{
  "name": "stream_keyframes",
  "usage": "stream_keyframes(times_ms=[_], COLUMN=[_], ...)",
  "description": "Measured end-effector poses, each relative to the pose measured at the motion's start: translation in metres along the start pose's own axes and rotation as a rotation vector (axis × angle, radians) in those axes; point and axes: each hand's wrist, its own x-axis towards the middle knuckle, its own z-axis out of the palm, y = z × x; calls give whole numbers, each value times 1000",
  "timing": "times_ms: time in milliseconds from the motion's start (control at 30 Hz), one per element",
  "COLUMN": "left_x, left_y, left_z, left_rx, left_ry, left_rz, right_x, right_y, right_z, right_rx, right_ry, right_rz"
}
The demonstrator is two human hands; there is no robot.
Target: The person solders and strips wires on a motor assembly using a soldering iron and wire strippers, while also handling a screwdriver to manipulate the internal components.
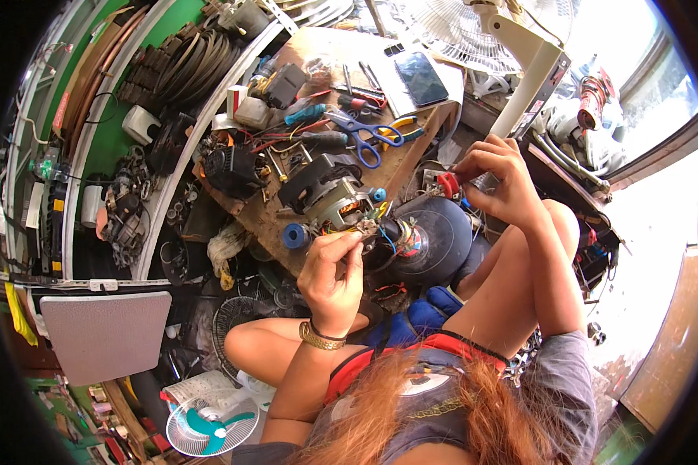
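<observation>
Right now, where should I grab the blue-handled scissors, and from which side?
Probably by the blue finger loops, coming from your near right: the scissors lie with their loops spread toward you and the blades pointing away, toward the far left.

Open air between the left hand (329, 279) and the right hand (498, 180), a lane over the dark dome (434, 240); a red part (447, 184) in the right fingers juts in from one end, wires (381, 225) at the left fingertips from the other; straight beyond those, the motor (349, 205) blocks, a blue spool (295, 235) just left of it; past the motor, scissors (369, 139) and pliers (399, 130) crowd the table (420, 155), bare wood showing along its right edge; behind the right hand, a post (529, 89) rises close.
</observation>
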Motion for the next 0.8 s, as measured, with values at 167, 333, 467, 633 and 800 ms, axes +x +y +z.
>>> stream_keyframes(times_ms=[167, 333, 467, 633, 800], left_x=[10, 14, 11, 13, 9], left_y=[4, 2, 5, 4, 1], left_z=[1, 5, 8, 11, 10], left_rx=[-153, -121, -116, -39, -93], left_ry=[34, -38, 9, -3, -85], left_rz=[-8, -116, -160, -134, -130], right_x=[2, 2, 0, 1, 1], right_y=[-3, -3, -3, -8, -10], right_z=[1, 0, 1, 3, 4], right_rx=[-8, -9, -17, -15, -26], right_ry=[4, 13, 0, 7, 2], right_rz=[9, 3, 6, -9, -10])
